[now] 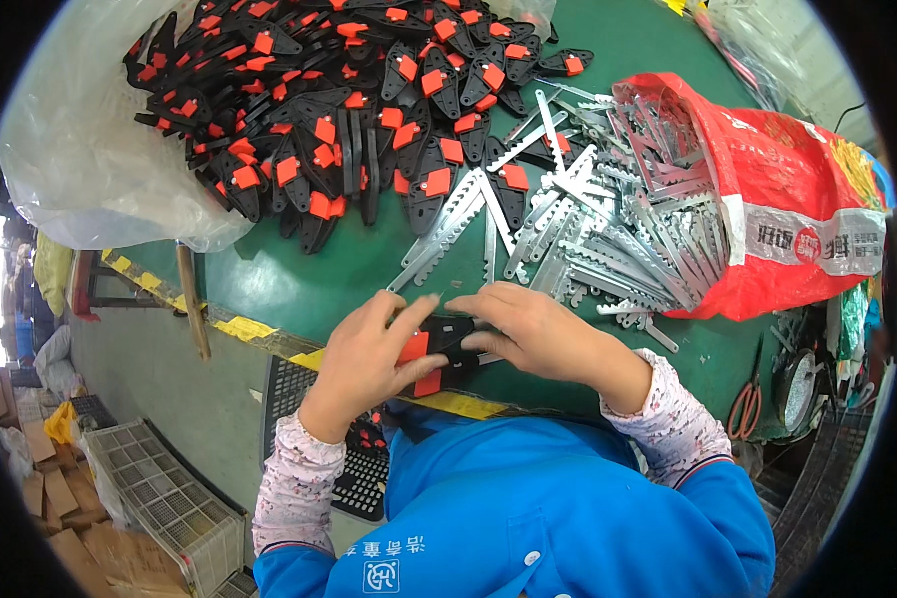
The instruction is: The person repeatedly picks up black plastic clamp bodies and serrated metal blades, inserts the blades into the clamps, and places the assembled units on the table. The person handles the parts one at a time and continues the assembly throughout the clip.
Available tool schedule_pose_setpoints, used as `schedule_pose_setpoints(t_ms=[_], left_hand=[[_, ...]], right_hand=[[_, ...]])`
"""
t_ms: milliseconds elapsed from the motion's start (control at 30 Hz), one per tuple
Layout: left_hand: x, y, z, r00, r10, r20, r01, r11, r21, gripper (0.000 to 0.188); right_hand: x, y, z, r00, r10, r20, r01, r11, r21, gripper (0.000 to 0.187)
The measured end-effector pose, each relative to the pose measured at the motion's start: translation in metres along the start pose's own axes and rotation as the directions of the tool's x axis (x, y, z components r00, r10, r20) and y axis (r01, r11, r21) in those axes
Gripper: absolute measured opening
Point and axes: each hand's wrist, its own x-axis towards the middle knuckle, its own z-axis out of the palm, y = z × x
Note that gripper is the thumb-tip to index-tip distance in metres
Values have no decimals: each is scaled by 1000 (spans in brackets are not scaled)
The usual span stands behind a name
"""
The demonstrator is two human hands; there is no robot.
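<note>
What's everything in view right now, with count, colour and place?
Table: one, green, centre
Edge tape: one run, yellow-black, near edge
Parts: many, black-red, far left
Clear bag: one, whitish, left
Strips: many, silver, right of centre
Sack: one, mostly red, right
Scissors: one pair, orange handles, lower right
White crate: one, whitish, lower left
Cardboard: several, brown, bottom left
Held part: one, black-red, near edge
Sleeves: two, pale floral, forearms
Shirt: one, blue, bottom
Hands: two, bare, left, right, at held part
</note>
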Motion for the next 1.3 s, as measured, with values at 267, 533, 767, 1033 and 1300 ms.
schedule_pose_setpoints(t_ms=[267, 533, 767, 1033, 1300], left_hand=[[-8, -13, 15, 992, 69, 107, -71, 997, 19, 56], [34, -32, -24, 987, -113, -111, 109, 993, -40, 22], [131, -46, 21, 907, -339, -250, 411, 842, 350, 53], [110, -36, 18, 856, -490, -163, 512, 847, 146, 45], [61, -45, -13, 928, -372, -9, 362, 897, 252, 15]], right_hand=[[51, 52, 15, 977, -182, -109, 125, 908, -399, 21], [67, 50, 39, 976, -217, 16, 198, 855, -479, 15], [33, 25, -4, 921, -40, -386, 3, 996, -94, 20], [-5, 40, -21, 787, 513, -342, -287, 795, 534, 12], [-8, 46, -9, 748, 598, -288, -233, 643, 730, 11]])
